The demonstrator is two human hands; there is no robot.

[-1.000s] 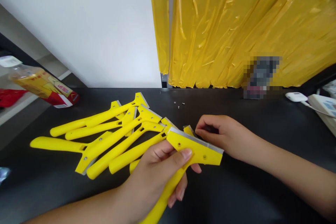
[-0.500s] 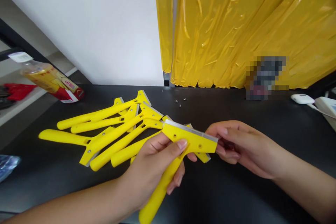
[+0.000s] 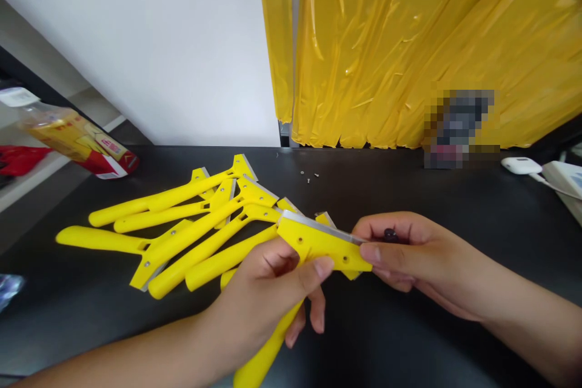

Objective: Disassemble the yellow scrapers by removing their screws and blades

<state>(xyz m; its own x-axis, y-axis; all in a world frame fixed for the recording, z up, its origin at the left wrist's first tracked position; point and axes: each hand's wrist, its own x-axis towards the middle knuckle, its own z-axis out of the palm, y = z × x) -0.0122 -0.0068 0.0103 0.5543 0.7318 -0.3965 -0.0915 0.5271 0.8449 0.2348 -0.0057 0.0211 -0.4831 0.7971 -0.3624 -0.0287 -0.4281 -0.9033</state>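
1. Across the upper right of the frame, two stretches of yellow sheeting (image 3: 400, 42) are covering the background; one white panel (image 3: 191, 48) is filling the upper left.
2. Right side: one pixelated object (image 3: 457, 127), unreadable; one white rounded case (image 3: 521, 165), a cable running beside it; one pale device (image 3: 566, 185), cut by the edge.
3. Left side: one red item (image 3: 20, 159) is lying beyond the table (image 3: 431, 188); one shiny clear-blue piece (image 3: 9, 291) is showing at the lower left edge.
4. Obstruction: the left hand (image 3: 277, 279) and the held scraper (image 3: 313, 239) are covering the right end of the scraper pile (image 3: 200, 229).
5. Count, pile: at least seven yellow scrapers are overlapping at centre left; the exact number is unclear.
6. Count, small metal pieces (image 3: 308, 180): three are lying near each other beyond the pile.
7. Container: one white-capped bottle (image 3: 82, 139), far left; the label is hiding its contents.
8. Held scraper, centre: the left hand is gripping it below the head, thumb pressing the front; two holes are showing.
9. The right hand (image 3: 422, 254) is pinching the head's right end, a dark object (image 3: 390, 234) showing among its curled fingers.
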